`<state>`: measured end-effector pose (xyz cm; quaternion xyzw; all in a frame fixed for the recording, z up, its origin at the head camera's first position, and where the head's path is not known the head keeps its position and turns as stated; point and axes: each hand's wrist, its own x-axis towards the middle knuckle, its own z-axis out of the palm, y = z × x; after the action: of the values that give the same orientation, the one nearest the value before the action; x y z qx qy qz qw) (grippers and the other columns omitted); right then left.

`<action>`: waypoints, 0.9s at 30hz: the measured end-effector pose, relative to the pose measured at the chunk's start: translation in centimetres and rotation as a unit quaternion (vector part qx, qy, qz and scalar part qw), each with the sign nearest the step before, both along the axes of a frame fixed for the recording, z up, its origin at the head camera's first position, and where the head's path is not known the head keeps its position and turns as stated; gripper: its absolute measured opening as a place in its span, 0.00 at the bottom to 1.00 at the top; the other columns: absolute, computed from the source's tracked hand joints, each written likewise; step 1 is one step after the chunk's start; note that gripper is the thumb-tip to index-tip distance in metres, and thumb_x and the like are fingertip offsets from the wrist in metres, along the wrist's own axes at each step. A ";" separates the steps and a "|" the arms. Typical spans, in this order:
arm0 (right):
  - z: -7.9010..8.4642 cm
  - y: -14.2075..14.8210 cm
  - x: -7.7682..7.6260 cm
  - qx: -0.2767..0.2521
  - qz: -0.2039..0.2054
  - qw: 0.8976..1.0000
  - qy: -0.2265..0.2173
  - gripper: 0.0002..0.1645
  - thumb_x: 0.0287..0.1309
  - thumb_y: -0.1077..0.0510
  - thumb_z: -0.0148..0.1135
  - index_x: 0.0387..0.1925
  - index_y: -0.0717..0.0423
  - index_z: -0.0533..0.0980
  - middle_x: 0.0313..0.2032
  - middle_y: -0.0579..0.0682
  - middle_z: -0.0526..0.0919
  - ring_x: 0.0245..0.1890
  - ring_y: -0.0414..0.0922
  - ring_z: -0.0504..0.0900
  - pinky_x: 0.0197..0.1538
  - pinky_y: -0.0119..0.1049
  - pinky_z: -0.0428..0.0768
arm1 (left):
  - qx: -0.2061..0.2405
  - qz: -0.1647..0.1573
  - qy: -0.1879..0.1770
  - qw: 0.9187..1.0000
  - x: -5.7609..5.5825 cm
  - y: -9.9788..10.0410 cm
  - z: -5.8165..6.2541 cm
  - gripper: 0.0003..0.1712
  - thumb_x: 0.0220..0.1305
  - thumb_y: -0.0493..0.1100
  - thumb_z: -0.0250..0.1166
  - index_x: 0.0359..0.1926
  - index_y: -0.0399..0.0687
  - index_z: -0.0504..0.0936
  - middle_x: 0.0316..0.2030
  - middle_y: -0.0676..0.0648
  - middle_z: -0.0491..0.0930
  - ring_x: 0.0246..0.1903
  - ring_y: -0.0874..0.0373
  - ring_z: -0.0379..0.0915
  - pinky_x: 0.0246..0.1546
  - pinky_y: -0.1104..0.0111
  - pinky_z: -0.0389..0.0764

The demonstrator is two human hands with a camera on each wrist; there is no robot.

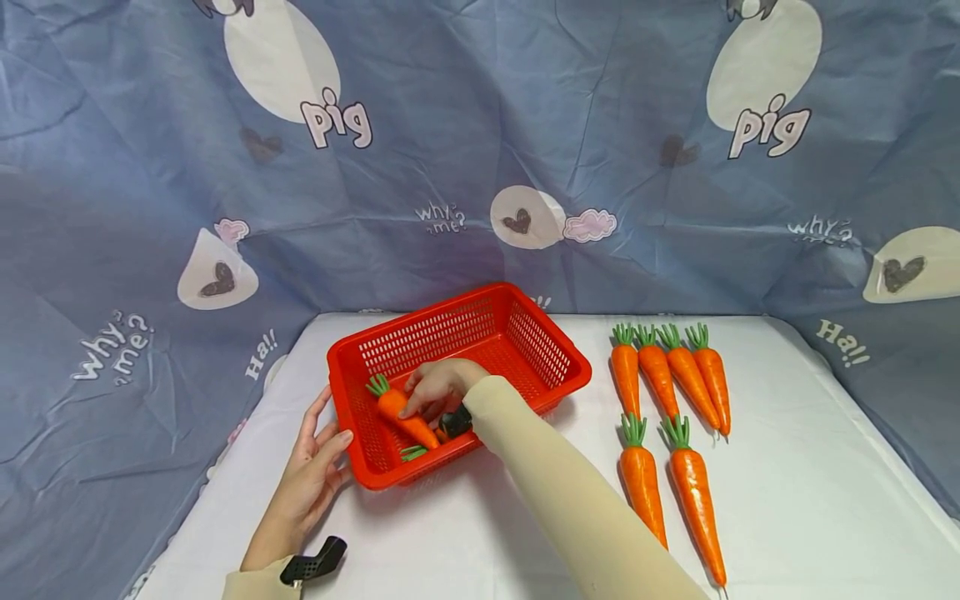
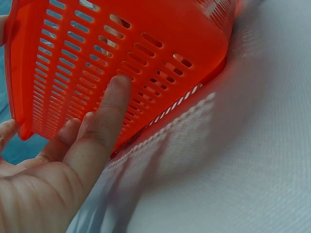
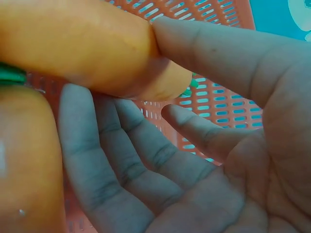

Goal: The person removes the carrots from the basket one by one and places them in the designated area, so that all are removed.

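Observation:
Inside the red plastic basket [image 1: 465, 323], my right hand [image 1: 442, 385] holds a carrot [image 1: 403, 417] with green stems. In the right wrist view the thumb [image 3: 209, 46] lies on one side of this carrot and the fingers [image 3: 80, 121] on the other. Another carrot [image 3: 26, 160] is right beside the fingertips; in the head view mostly its green top [image 1: 413, 452] shows. My left hand [image 1: 311, 471] rests against the basket's left end, its fingertips at the rim. From the left wrist, its rather straight fingers [image 2: 99, 121] touch the slotted outer wall [image 2: 141, 48].
On the white tablecloth [image 1: 817, 467], right of the basket, several carrots [image 1: 682, 375] lie in a back row. Two more, a left carrot [image 1: 641, 487] and a right carrot [image 1: 697, 504], lie before them. A blue printed cloth [image 1: 450, 150] hangs behind and at the sides.

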<state>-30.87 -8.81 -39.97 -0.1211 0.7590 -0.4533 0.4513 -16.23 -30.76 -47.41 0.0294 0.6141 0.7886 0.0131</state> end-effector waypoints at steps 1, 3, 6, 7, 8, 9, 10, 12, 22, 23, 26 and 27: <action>0.0 0.0 0.0 -0.001 -0.001 1.000 0.000 0.27 0.66 0.62 0.73 0.62 0.58 0.71 0.46 0.51 0.79 0.42 0.48 0.82 0.58 0.46 0.86 | -0.001 0.001 0.000 1.000 0.0 0.0 0.0 0.46 0.81 0.35 0.56 0.86 0.72 0.45 0.68 0.59 0.78 0.60 0.60 0.84 0.52 0.58 0.90; 0.0 0.1 0.0 -0.003 -0.003 1.000 -0.002 0.25 0.67 0.62 0.72 0.60 0.58 0.70 0.45 0.51 0.79 0.41 0.47 0.82 0.59 0.47 0.85 | -0.004 0.004 -0.001 1.000 0.0 0.0 -0.1 0.46 0.81 0.35 0.56 0.86 0.72 0.46 0.68 0.59 0.78 0.60 0.60 0.84 0.52 0.59 0.90; 0.1 0.4 -0.2 -0.004 -0.006 1.000 -0.001 0.25 0.67 0.62 0.72 0.59 0.58 0.70 0.45 0.52 0.79 0.40 0.47 0.82 0.58 0.46 0.86 | -0.007 0.005 -0.001 1.000 0.0 0.1 -0.1 0.46 0.81 0.35 0.56 0.86 0.71 0.46 0.68 0.58 0.78 0.61 0.60 0.84 0.53 0.59 0.89; 0.2 0.5 -0.2 -0.004 -0.008 1.000 -0.001 0.25 0.67 0.62 0.72 0.60 0.58 0.70 0.45 0.52 0.79 0.40 0.47 0.83 0.56 0.46 0.86 | -0.007 0.005 -0.001 1.000 0.0 0.1 -0.1 0.46 0.81 0.35 0.56 0.86 0.72 0.46 0.68 0.58 0.78 0.61 0.60 0.83 0.53 0.59 0.89; 0.2 0.6 -0.3 -0.004 -0.008 1.000 -0.003 0.26 0.67 0.62 0.71 0.60 0.58 0.69 0.46 0.52 0.79 0.40 0.48 0.83 0.54 0.44 0.86 | -0.007 0.005 -0.001 1.000 0.0 0.1 0.0 0.46 0.81 0.35 0.56 0.86 0.72 0.46 0.69 0.58 0.78 0.61 0.60 0.83 0.53 0.58 0.89; 0.3 0.7 -0.4 -0.005 -0.007 1.000 0.001 0.26 0.67 0.62 0.71 0.61 0.58 0.69 0.46 0.52 0.79 0.41 0.48 0.83 0.52 0.43 0.87 | -0.007 0.005 -0.001 1.000 0.0 0.1 0.0 0.46 0.81 0.35 0.56 0.86 0.72 0.46 0.69 0.58 0.77 0.61 0.59 0.83 0.53 0.58 0.89; 0.3 0.8 -0.4 -0.004 -0.006 1.000 0.005 0.27 0.67 0.62 0.71 0.62 0.58 0.69 0.47 0.52 0.79 0.41 0.48 0.83 0.50 0.42 0.87 | -0.006 0.005 -0.002 1.000 -0.1 0.2 0.0 0.46 0.81 0.35 0.56 0.86 0.72 0.46 0.69 0.58 0.77 0.62 0.59 0.83 0.53 0.58 0.89; 0.5 1.1 -0.5 -0.002 -0.001 1.000 0.009 0.28 0.67 0.61 0.71 0.63 0.58 0.69 0.47 0.52 0.79 0.41 0.48 0.83 0.48 0.40 0.86 | -0.004 0.004 -0.001 1.000 -0.1 0.2 0.0 0.46 0.81 0.35 0.56 0.86 0.72 0.46 0.69 0.57 0.77 0.62 0.59 0.83 0.53 0.58 0.89; 1.4 2.9 -0.7 -0.005 -0.003 0.999 0.038 0.30 0.67 0.60 0.72 0.65 0.59 0.70 0.43 0.51 0.78 0.38 0.47 0.80 0.46 0.38 0.86 | -0.007 0.003 0.006 1.000 -0.1 0.0 -0.1 0.46 0.81 0.35 0.56 0.86 0.70 0.46 0.67 0.57 0.79 0.59 0.59 0.85 0.52 0.59 0.90; 1.5 3.1 -0.7 -0.005 -0.003 0.999 0.039 0.30 0.67 0.60 0.72 0.66 0.59 0.70 0.43 0.51 0.78 0.37 0.47 0.79 0.45 0.37 0.86 | -0.007 0.003 0.007 1.000 -0.1 0.0 -0.1 0.46 0.81 0.35 0.56 0.86 0.70 0.46 0.67 0.57 0.79 0.59 0.59 0.85 0.52 0.59 0.90; 1.7 3.6 -0.9 -0.006 -0.003 0.999 0.049 0.32 0.67 0.59 0.73 0.68 0.59 0.71 0.43 0.52 0.78 0.37 0.47 0.80 0.43 0.36 0.87 | -0.009 0.004 0.007 1.000 0.0 -0.1 -0.1 0.46 0.81 0.35 0.56 0.86 0.71 0.46 0.67 0.58 0.79 0.59 0.59 0.85 0.52 0.59 0.90; 1.7 3.7 -1.0 -0.008 -0.006 0.999 0.051 0.33 0.66 0.59 0.73 0.68 0.59 0.70 0.44 0.52 0.78 0.38 0.46 0.81 0.44 0.36 0.87 | -0.009 0.004 0.007 1.000 0.0 -0.1 -0.1 0.46 0.81 0.35 0.56 0.86 0.71 0.46 0.67 0.58 0.79 0.59 0.60 0.85 0.52 0.59 0.90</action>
<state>-31.88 -5.07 -38.26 -0.1434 0.7779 -0.4553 0.4086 -16.24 -30.85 -47.48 0.0320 0.6215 0.7828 0.0061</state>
